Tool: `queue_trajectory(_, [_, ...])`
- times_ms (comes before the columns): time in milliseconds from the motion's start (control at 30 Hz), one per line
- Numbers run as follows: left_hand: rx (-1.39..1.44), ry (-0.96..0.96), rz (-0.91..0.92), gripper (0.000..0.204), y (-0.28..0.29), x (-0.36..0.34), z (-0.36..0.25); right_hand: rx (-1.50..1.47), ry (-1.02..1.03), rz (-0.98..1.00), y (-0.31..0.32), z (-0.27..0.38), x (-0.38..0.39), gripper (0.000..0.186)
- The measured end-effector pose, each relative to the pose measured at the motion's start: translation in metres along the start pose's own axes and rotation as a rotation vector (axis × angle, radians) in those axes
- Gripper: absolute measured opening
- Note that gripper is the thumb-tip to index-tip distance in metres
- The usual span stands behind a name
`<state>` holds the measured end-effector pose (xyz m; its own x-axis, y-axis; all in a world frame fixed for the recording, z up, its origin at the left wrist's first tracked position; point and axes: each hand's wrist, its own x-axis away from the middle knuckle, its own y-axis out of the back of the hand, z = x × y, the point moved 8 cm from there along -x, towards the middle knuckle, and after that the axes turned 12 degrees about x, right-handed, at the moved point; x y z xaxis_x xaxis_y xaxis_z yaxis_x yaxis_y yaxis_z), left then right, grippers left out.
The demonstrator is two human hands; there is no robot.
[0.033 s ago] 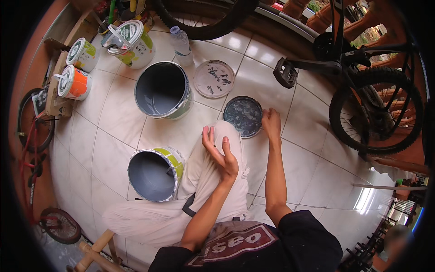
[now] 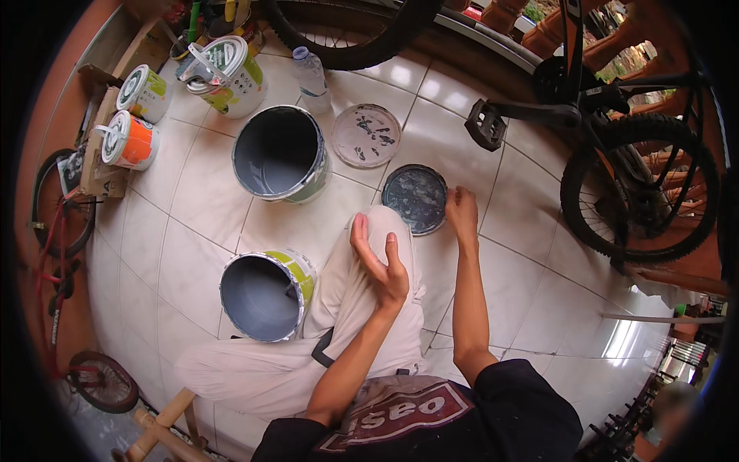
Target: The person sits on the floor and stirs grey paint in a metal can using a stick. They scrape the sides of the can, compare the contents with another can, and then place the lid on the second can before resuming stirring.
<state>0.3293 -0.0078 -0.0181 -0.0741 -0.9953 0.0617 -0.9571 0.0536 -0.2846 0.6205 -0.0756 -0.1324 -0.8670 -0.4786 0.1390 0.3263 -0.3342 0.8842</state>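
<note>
My left hand [image 2: 379, 266] is raised in front of my bent knee, fingers stretched out and thumb apart, with nothing in it. At the right rim of a round bucket lid [image 2: 414, 199], smeared with dark grey paint, is my right hand [image 2: 463, 212]. Its fingers are curled together; what they pinch, if anything, is hidden. The lid lies beside my knee. To my left stands an open bucket [image 2: 262, 300] with grey paint coating its inside. Farther off is a larger open bucket [image 2: 279, 150], also grey inside. A pale lid [image 2: 366, 135] with dark paint flecks lies beyond the dark lid.
A water bottle [image 2: 311, 77] stands behind the large bucket. Lidded paint pails [image 2: 231, 81] line the far left, near a cardboard box [image 2: 104, 181]. A bicycle [image 2: 566, 115] is at the right, a wheel [image 2: 350, 50] at the back, and a small red bicycle [image 2: 58, 277] at the left.
The scene has shifted very slightly to the right in the picture. The fingers of my left hand sit closer together; my right hand stays by the dark lid's rim.
</note>
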Motion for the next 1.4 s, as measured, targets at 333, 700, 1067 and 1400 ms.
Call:
queue_trajectory(333, [0.377, -0.173, 0.587, 0.034, 0.001, 0.021, -0.205, -0.206, -0.070, 0.163, -0.046, -0.024, -0.028, 0.042])
queue_trajectory(700, [1.186, -0.551, 0.812, 0.061, 0.060, 0.081, -0.385, -0.584, -0.110, 0.404, -0.041, -0.019, -0.046, 0.039])
queue_trajectory(1067, [1.006, -0.423, 0.782, 0.052, 0.118, 0.098, -0.421, -0.574, 0.532, 0.281, 0.128, 0.169, 0.041, 0.031])
queue_trajectory(1400, [0.714, -0.628, 0.636, 0.057, 0.153, 0.089, -0.418, -0.174, 1.218, 0.013, 0.107, 0.363, 0.150, 0.028])
